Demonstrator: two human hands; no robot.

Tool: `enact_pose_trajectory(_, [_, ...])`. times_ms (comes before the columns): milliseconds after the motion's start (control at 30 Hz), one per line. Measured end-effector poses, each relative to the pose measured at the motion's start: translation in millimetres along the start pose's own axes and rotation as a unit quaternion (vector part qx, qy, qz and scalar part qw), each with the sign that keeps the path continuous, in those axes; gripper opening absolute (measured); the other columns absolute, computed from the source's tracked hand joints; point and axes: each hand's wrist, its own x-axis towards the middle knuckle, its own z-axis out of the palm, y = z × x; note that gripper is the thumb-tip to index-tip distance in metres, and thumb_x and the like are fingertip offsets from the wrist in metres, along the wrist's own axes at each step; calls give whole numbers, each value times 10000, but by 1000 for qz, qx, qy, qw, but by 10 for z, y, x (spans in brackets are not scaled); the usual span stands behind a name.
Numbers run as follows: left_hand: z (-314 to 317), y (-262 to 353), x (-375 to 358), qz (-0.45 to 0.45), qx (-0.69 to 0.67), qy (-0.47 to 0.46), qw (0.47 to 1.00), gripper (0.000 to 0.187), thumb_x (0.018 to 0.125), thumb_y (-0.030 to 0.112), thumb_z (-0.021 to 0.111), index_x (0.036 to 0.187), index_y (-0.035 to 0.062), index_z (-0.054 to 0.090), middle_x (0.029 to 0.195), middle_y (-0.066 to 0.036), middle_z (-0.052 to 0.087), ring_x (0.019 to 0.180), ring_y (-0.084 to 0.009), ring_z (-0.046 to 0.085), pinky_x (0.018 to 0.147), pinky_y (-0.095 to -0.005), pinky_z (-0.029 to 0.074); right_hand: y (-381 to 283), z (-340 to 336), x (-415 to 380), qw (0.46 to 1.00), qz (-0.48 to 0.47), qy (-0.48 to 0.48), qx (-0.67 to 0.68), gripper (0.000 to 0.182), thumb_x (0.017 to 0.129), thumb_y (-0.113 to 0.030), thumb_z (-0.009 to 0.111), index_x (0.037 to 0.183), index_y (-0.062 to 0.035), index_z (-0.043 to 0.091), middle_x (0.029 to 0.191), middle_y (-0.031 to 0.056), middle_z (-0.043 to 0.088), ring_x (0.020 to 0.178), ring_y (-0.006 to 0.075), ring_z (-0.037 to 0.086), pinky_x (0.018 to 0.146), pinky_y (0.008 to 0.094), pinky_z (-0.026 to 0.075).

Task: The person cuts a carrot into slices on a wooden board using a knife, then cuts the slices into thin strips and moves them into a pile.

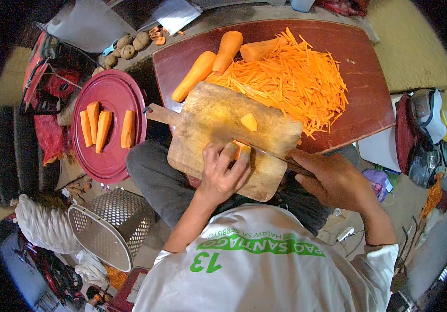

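My left hand (226, 171) presses a short carrot piece (241, 150) onto the wooden cutting board (192, 145), its fingers curled over the piece. My right hand (330, 177) grips a knife (273, 154) by the handle, and the blade lies beside the carrot piece near my left fingertips. A thin carrot slice (249, 122) rests on the board above the blade. Beyond the board, a large heap of carrot strips (301, 78) covers part of the dark red table (364, 78). Peeled whole carrots (195, 75) lie at the heap's left.
A round red lid (111, 169) at the left holds several carrot pieces (104, 130). Below it stands a perforated basket (122, 221). Brown round vegetables (127, 51) lie at the upper left. Bags (421, 130) are at the right.
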Motion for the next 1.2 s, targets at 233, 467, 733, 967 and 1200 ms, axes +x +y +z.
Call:
enact_pose_trajectory(233, [5,-15,-18,5,-4,2,1000,529,717,145,907,1217,74,748,1334,-181,589,1191,-457,552,991,-593,496,22,48,43,1000,-6,-18,0,448,1043,-210,644,1440,-40,524,1175,265,733,1090,501,702,896,560,576])
enact_pose_trajectory(467, [23,-25,-36,10,-10,4,1000,545,729,149,899,1244,67,740,1343,-183,588,1209,-466,550,1012,-602,485,228,371,293,1000,2,5,28,387,1050,-213,620,1392,-57,531,1120,249,739,1031,471,723,852,539,579])
enact_pose_trajectory(733, [-49,16,56,20,4,24,1000,491,746,138,877,1202,46,719,1236,-171,603,1100,-405,592,964,-583,451,401,653,413,995,-26,61,74,383,1029,-187,642,1382,-59,568,1059,237,742,1008,441,744,850,510,581])
enact_pose_trajectory(967, [-89,-10,46,16,-11,21,1000,475,747,142,879,1187,53,727,1213,-166,596,1069,-383,604,938,-567,446,272,392,124,995,-27,76,62,431,1037,-154,641,1449,-53,566,1182,215,753,1059,419,754,903,476,593])
enact_pose_trajectory(1200, [-84,-54,9,15,-11,16,1000,498,739,151,896,1210,77,755,1239,-173,621,1088,-404,611,952,-566,455,99,401,-28,995,-9,59,78,413,1054,-191,635,1424,-24,559,1192,239,743,1121,437,739,915,483,602])
